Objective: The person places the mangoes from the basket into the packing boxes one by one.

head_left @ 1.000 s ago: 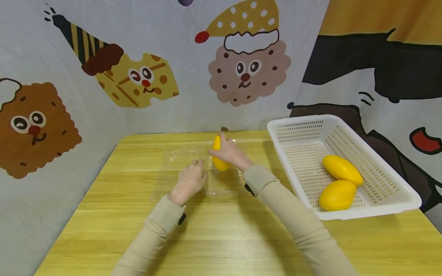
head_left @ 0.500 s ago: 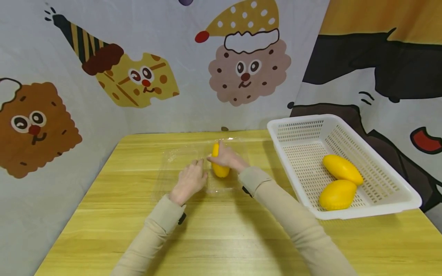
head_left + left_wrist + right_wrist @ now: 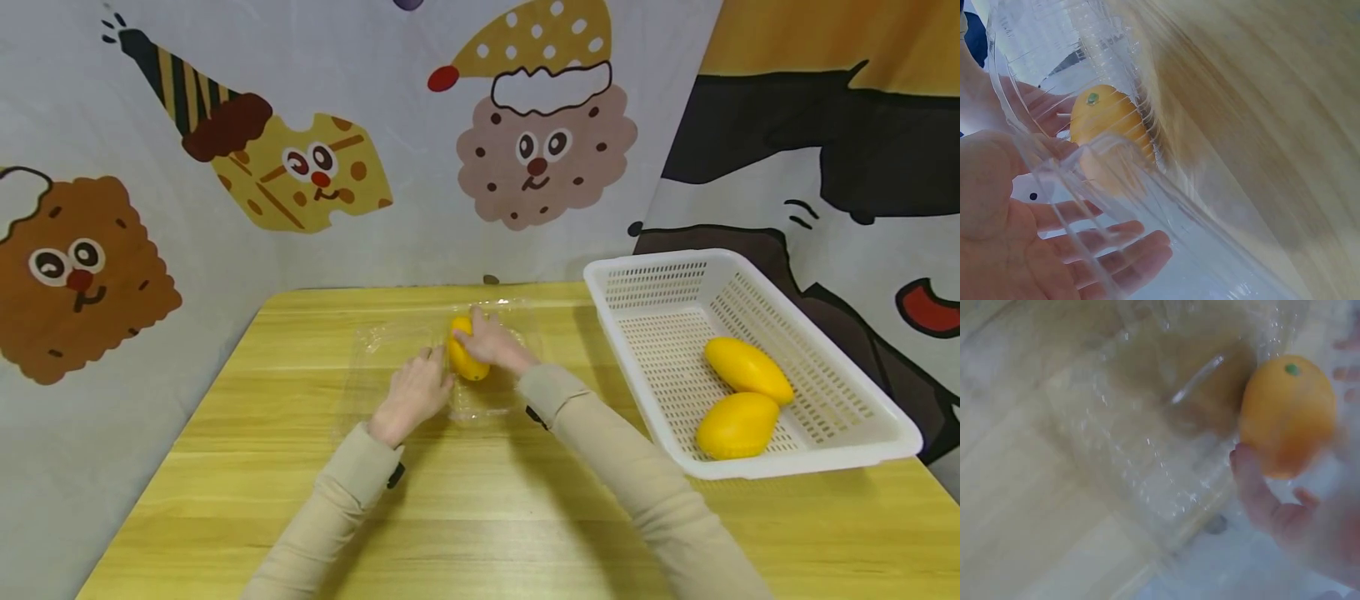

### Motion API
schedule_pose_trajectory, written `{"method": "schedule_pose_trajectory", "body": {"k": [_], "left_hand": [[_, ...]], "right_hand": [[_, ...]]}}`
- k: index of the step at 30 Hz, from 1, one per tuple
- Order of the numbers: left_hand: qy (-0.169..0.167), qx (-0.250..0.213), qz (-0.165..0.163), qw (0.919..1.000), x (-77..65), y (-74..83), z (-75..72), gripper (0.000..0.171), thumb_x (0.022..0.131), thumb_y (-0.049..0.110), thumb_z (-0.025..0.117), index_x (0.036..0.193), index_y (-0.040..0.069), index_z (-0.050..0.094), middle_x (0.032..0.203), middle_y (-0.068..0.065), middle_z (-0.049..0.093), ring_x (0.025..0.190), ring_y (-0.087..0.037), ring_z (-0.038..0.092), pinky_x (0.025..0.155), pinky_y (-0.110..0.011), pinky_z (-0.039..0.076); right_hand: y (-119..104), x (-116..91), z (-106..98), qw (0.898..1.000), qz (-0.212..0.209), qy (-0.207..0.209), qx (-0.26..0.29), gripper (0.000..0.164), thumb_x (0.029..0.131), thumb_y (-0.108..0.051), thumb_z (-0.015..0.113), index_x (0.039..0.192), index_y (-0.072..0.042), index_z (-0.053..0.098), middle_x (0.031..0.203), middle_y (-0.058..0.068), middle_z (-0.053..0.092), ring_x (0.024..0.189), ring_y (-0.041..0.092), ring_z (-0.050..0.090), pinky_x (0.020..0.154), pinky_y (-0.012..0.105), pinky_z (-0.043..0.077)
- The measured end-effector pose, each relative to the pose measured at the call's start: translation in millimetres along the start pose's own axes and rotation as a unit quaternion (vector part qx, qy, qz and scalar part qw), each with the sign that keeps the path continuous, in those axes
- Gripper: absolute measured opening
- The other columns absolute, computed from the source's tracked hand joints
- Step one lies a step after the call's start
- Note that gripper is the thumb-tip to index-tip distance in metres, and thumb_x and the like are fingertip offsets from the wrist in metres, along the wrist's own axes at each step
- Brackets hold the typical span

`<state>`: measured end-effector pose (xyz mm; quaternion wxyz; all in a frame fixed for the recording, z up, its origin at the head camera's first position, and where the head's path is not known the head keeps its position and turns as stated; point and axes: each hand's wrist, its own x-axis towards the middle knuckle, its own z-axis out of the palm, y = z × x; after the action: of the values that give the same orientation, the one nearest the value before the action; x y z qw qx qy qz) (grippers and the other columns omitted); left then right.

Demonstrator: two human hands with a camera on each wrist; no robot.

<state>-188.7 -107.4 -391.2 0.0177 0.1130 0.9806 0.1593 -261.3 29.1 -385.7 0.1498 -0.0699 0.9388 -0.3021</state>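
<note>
In the head view, my right hand (image 3: 492, 340) holds a yellow mango (image 3: 467, 354) over the right half of a clear plastic clamshell box (image 3: 487, 400). The right wrist view shows the mango (image 3: 1289, 415) tilted, a small green stem mark at its end, with fingers and thumb against it. My left hand (image 3: 417, 387) rests at the box's middle, beside the mango. In the left wrist view, the left hand (image 3: 1054, 231) shows through the clear plastic, fingers fairly straight and spread. Whether the mango touches the box floor, I cannot tell.
A white perforated basket (image 3: 637, 392) stands on the right of the wooden table (image 3: 480, 533). Inside lie two more mangoes, one mango (image 3: 748, 369) behind the other mango (image 3: 738, 426). A cartoon-printed cloth (image 3: 420, 250) hangs behind the table.
The right hand has lowered the mango into the right half of the box, then shifted and tilted it left toward the left hand. The left hand stays nearly in place.
</note>
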Motion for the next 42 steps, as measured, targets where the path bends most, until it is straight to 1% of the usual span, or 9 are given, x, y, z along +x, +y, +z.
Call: {"method": "schedule_pose_trajectory", "body": {"k": [6, 11, 16, 19, 22, 26, 32, 36, 42], "left_hand": [[-0.001, -0.006, -0.003, 1.0, 0.8, -0.8, -0.1, 0.053, 0.094, 0.021, 0.058, 0.137, -0.005, 0.042, 0.134, -0.03, 0.05, 0.106, -0.042, 0.061, 0.08, -0.05, 0.057], [0.0, -0.011, -0.002, 0.9999, 2.1, -2.8, 1.1, 0.054, 0.094, 0.021, 0.057, 0.139, -0.004, 0.041, 0.135, -0.03, 0.049, 0.109, -0.042, 0.06, 0.082, -0.051, 0.057], [-0.001, -0.011, 0.003, 0.9999, 2.8, -3.6, 2.3, 0.055, 0.094, 0.022, 0.057, 0.14, -0.004, 0.04, 0.135, -0.029, 0.049, 0.109, -0.041, 0.06, 0.084, -0.051, 0.056], [-0.003, -0.007, 0.003, 1.0, 2.9, -4.1, 2.5, 0.055, 0.095, 0.022, 0.056, 0.14, -0.003, 0.039, 0.137, -0.029, 0.047, 0.11, -0.041, 0.059, 0.086, -0.051, 0.055], [-0.002, -0.008, 0.005, 1.0, 2.9, -4.3, 2.6, 0.054, 0.094, 0.021, 0.056, 0.141, -0.003, 0.039, 0.138, -0.029, 0.046, 0.111, -0.042, 0.059, 0.086, -0.052, 0.055], [-0.003, -0.014, 0.006, 0.9999, 2.8, -3.6, 3.0, 0.055, 0.094, 0.02, 0.055, 0.141, -0.003, 0.039, 0.139, -0.03, 0.045, 0.112, -0.043, 0.058, 0.087, -0.052, 0.055], [-0.007, -0.017, 0.002, 0.9998, 3.2, -4.0, 3.6, 0.055, 0.095, 0.02, 0.055, 0.141, -0.004, 0.038, 0.14, -0.03, 0.044, 0.113, -0.042, 0.058, 0.087, -0.051, 0.055], [-0.007, -0.018, -0.001, 0.9998, 3.0, -4.4, 2.9, 0.056, 0.095, 0.02, 0.055, 0.142, -0.003, 0.037, 0.14, -0.029, 0.044, 0.116, -0.042, 0.057, 0.089, -0.052, 0.054], [0.002, -0.008, 0.012, 0.9999, 3.1, -4.2, 3.7, 0.055, 0.094, 0.02, 0.056, 0.14, -0.005, 0.039, 0.137, -0.03, 0.047, 0.107, -0.04, 0.061, 0.08, -0.047, 0.058]], "right_hand": [[-2.9, -2.5, -11.4, 0.999, -0.032, 0.006, -0.033, 0.06, 0.101, -0.039, 0.04, 0.15, -0.009, 0.025, 0.156, 0.025, 0.017, 0.14, 0.044, 0.028, 0.113, 0.06, 0.028], [-8.4, -4.8, -25.5, 0.998, -0.043, 0.002, -0.053, 0.06, 0.101, -0.038, 0.04, 0.149, -0.005, 0.027, 0.155, 0.024, 0.024, 0.142, 0.04, 0.028, 0.116, 0.055, 0.027], [-12.0, -9.0, -46.9, 0.996, -0.049, 0.021, -0.072, 0.061, 0.1, -0.041, 0.041, 0.149, -0.007, 0.028, 0.155, 0.023, 0.024, 0.139, 0.039, 0.033, 0.113, 0.055, 0.034], [-10.8, -12.3, -61.4, 0.995, -0.057, 0.026, -0.074, 0.06, 0.1, -0.041, 0.041, 0.148, -0.008, 0.029, 0.155, 0.021, 0.025, 0.14, 0.038, 0.032, 0.112, 0.056, 0.034], [-6.7, -16.0, -76.9, 0.995, -0.064, 0.021, -0.075, 0.06, 0.1, -0.041, 0.04, 0.148, -0.007, 0.029, 0.155, 0.021, 0.025, 0.142, 0.038, 0.027, 0.114, 0.056, 0.03], [1.0, -23.9, -98.7, 0.995, -0.072, 0.019, -0.067, 0.059, 0.1, -0.038, 0.042, 0.147, -0.004, 0.029, 0.154, 0.024, 0.023, 0.141, 0.039, 0.028, 0.115, 0.055, 0.03], [17.2, -42.1, -127.3, 0.99, -0.071, 0.044, -0.112, 0.058, 0.099, -0.037, 0.044, 0.146, -0.004, 0.031, 0.151, 0.025, 0.028, 0.133, 0.041, 0.039, 0.108, 0.057, 0.038], [33.5, -50.3, -140.2, 0.986, -0.061, 0.052, -0.143, 0.059, 0.099, -0.035, 0.046, 0.146, -0.002, 0.032, 0.148, 0.028, 0.03, 0.131, 0.043, 0.04, 0.107, 0.059, 0.038], [66.2, -59.4, -153.2, 0.982, -0.05, 0.05, -0.175, 0.057, 0.098, -0.028, 0.047, 0.143, 0.005, 0.033, 0.143, 0.034, 0.033, 0.125, 0.048, 0.042, 0.103, 0.059, 0.04]]}}
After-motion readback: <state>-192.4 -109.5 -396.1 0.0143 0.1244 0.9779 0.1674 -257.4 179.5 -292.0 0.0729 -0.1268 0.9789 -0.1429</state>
